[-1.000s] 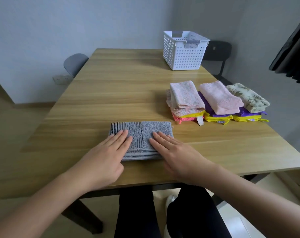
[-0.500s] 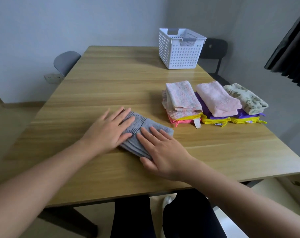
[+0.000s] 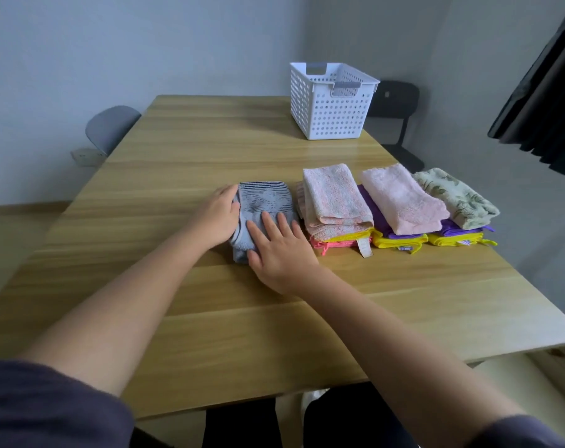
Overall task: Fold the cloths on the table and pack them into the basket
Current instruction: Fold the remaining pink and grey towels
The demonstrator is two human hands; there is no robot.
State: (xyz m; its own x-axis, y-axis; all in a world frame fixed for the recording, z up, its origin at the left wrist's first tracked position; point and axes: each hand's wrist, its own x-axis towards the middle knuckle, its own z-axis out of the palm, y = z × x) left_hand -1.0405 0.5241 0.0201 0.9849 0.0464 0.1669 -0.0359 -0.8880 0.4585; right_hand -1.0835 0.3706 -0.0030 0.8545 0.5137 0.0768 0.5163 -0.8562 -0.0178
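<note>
Pale wood grain runs across the table (image 3: 210,150), with the white perforated basket (image 3: 331,105) at its far right corner, well apart from your hands. The grey cloth (image 3: 265,202) lies folded into a thick oblong, its long axis running near to far, just left of the first of three stacks of folded cloths (image 3: 336,202) and parallel to it. Dark stripes cross its far end and a woven pattern shows on top. Your right hand (image 3: 279,250) lies flat on its near half, grip wide, fingers straight and pressing down. Your left hand (image 3: 218,218) cups the cloth's left edge; whether that grip closes under the fold, I cannot tell. The basket lies far and to the right of the cloth, so your right hand is likely the nearer one for carrying.
</note>
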